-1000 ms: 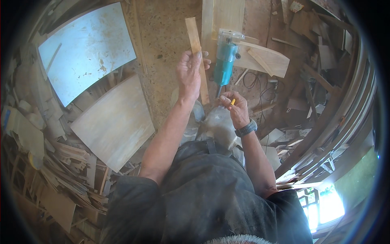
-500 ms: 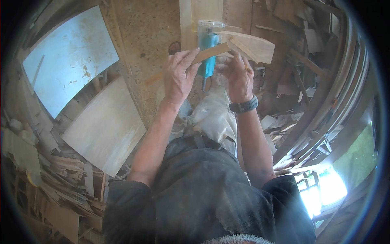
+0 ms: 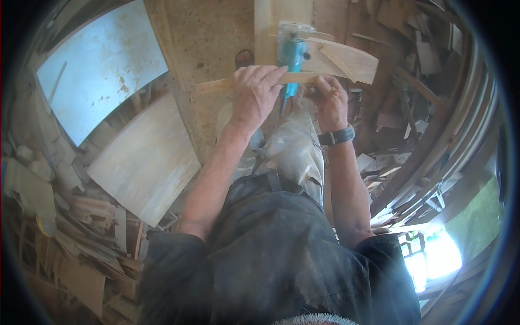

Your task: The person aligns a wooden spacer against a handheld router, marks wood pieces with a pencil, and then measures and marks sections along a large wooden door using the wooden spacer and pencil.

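Note:
A narrow wooden strip runs crosswise in front of me, held between both hands. My left hand is closed over its middle, and the strip's far end sticks out past that hand to the left. My right hand, with a dark watch on the wrist, pinches the right end between thumb and fingers. Just beyond the strip lies a teal trim router with a clear base, its lower body partly hidden behind the strip. A cord leaves its near end, between my hands.
Under the router are a pale board and a curved light panel with a thin offcut on it. Two large sheets, one bluish-white and one tan, stand at left. Scrap wood is heaped on both sides.
The strip has turned from slanting up to the right to lying nearly level. Both hands have changed their hold slightly. The whole view has shifted, so things appear further right.

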A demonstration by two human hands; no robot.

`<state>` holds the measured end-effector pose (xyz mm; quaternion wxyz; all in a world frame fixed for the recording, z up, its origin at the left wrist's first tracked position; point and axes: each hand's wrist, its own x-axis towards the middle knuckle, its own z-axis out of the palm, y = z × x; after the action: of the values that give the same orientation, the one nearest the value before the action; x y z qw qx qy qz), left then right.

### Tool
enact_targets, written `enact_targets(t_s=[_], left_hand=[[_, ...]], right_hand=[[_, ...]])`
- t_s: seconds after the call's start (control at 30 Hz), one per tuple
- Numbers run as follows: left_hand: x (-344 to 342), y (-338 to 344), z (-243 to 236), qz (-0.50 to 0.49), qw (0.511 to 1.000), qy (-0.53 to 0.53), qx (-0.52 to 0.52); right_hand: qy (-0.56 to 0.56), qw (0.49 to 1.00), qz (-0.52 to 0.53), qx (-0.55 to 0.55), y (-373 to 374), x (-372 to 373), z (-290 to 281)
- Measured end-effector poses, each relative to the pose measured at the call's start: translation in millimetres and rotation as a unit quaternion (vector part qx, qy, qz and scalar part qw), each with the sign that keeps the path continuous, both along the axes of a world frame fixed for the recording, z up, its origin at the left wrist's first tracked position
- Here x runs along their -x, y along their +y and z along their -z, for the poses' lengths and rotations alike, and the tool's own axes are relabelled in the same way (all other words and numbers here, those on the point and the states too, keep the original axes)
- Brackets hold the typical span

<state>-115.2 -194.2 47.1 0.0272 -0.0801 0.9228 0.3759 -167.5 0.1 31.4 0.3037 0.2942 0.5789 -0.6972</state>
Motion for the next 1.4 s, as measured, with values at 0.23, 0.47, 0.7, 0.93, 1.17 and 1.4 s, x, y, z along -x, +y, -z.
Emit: enact_targets(t_s=[0.23,0.47,0.7,0.93,1.17,1.4], left_hand=[[-36,-25,20,0.052,0.982,-0.123,-0.137],[-66,-76,27,0.1,0.972,-0.135,-0.166],[-40,-141,64,0.066,0.958,-0.21,-0.186],[-63,-187,121,-0.002,0.927,-0.336,-0.169],[-71,-153,91,-0.037,0.916,-0.38,-0.126],[-41,-86,55,-0.004,0.948,-0.28,-0.15]], right_hand=[[0.057,0.989,-0.085,-0.107,10,-20,-8],[0.191,0.97,-0.044,-0.142,83,-4,-89],[0.22,0.943,0.25,0.007,111,-45,-150],[0.092,0.882,0.461,-0.009,135,-148,-88],[-0.05,0.845,0.522,-0.108,170,-207,-56],[0.036,0.828,0.559,0.005,205,-214,-55]])
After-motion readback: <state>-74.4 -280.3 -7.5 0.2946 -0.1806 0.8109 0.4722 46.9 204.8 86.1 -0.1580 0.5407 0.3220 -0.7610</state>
